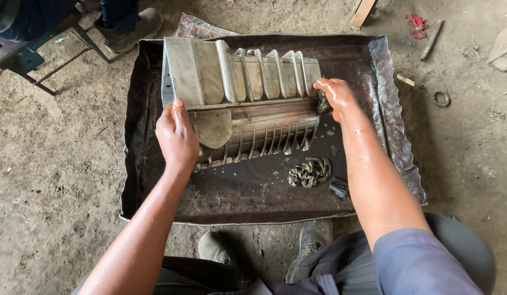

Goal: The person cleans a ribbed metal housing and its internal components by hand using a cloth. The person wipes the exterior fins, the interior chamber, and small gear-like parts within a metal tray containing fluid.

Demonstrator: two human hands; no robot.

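Note:
A large ribbed metal engine casing (248, 93) lies in a shallow dark metal tray (395, 125) on the dirt floor. My left hand (177, 134) grips the casing's near left edge and steadies it. My right hand (335, 95), wet and shiny, presses a dark rag or brush (322, 102) against the casing's right end. A crumpled greasy cloth (310, 171) lies in the tray just below the casing, with a small dark brush (339, 188) beside it.
Another person's boot (134, 27) and a metal stool frame (29, 57) stand at the top left. A wood scrap (363, 12), a red rag (417, 24), a stick (431, 39) and a metal ring (441, 99) lie at the right. My shoes (311, 240) rest below the tray.

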